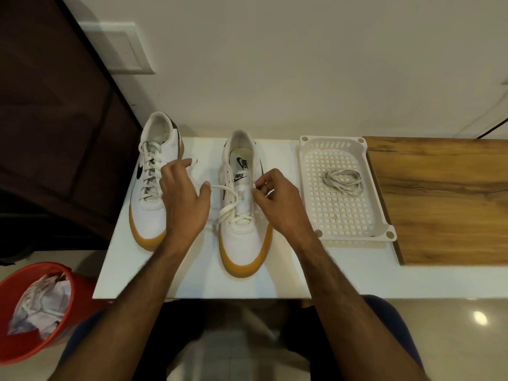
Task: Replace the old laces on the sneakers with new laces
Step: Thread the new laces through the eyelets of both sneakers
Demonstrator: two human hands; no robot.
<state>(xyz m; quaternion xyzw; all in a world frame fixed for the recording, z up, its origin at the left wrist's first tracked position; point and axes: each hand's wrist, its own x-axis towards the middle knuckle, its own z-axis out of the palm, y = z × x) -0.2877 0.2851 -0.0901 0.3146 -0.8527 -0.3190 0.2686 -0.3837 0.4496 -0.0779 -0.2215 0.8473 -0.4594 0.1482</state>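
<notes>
Two white sneakers with tan soles stand on a white table, toes toward me. The left sneaker is fully laced. The right sneaker has a white lace threaded only through its lower eyelets near the toe. My left hand pinches one end of that lace between the two shoes. My right hand pinches the other lace end at an eyelet on the shoe's right side. A coiled lace lies in the white perforated tray.
A wooden board lies to the right of the tray. A red bin with crumpled paper stands on the floor at the lower left. A dark wooden cabinet is at the left, a pale wall behind the table.
</notes>
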